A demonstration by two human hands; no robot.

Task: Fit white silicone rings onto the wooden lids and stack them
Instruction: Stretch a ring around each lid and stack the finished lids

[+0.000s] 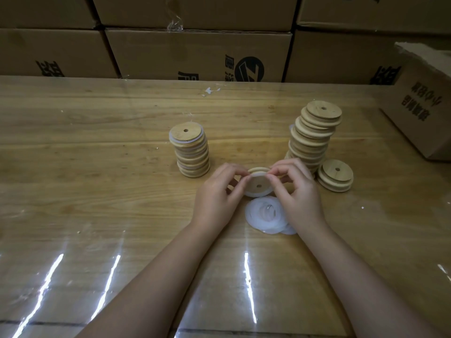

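A round wooden lid [258, 184] with a small centre hole is held tilted just above the table, a white silicone ring [253, 194] stretched around its rim. My left hand [217, 198] pinches the lid's upper left edge. My right hand [296, 191] pinches its upper right edge. A loose pile of white rings [266, 215] lies on the table just below the lid. Left of my hands stands a stack of ringed lids [191, 151]. A taller, leaning stack of lids [312, 135] stands to the right, with a short stack of two lids [335, 175] beside it.
The wooden table [97, 167] is covered with glossy clear film. Cardboard boxes [197, 54] form a wall along its far edge. Another cardboard box [424, 103] sits on the table at the far right. Small paper scraps [211, 91] lie near the back.
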